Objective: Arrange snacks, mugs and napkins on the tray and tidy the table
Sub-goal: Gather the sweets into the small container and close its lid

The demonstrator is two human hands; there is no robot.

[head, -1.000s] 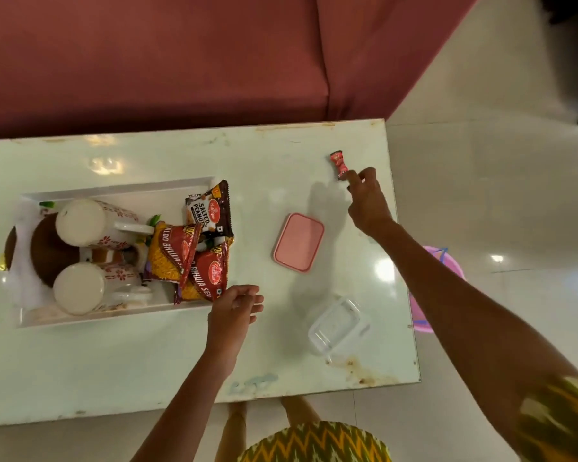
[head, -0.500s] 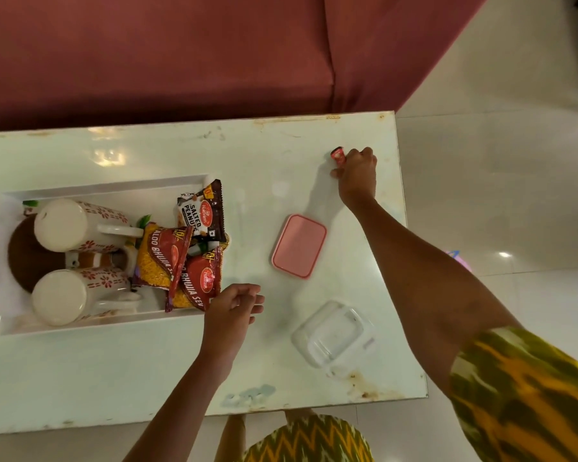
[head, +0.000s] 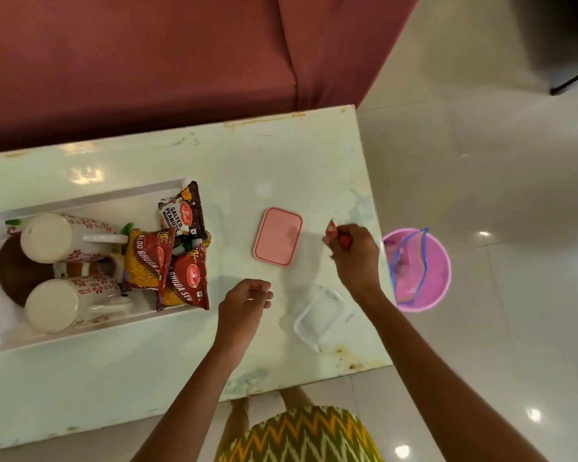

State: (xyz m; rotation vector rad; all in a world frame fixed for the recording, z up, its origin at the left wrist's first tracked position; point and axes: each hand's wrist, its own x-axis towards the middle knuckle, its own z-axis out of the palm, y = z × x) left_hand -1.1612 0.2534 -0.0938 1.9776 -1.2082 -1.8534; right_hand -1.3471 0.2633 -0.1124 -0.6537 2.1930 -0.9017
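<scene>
A white tray (head: 90, 203) on the left of the table holds two white mugs with red flowers, one (head: 54, 237) behind the other (head: 64, 303), both lying on their sides. Snack packets lean at its right end: salted peanuts (head: 180, 213) and two red aloo bhujia packets (head: 147, 258). My right hand (head: 356, 253) is shut on a small red wrapper (head: 331, 230) above the table's right edge. My left hand (head: 244, 303) hovers loosely curled with nothing in it, just right of the tray.
A pink lid (head: 277, 236) lies on the table beside my right hand, and a clear plastic container (head: 321, 316) sits nearer me. A pink bin (head: 437, 261) stands on the floor off the table's right edge. A maroon sofa (head: 147, 61) runs behind the table.
My right hand closed on the red wrapper at the table's far right corner, lifted it and drew it back toward me and the pink bin. My left hand stayed beside the tray.
</scene>
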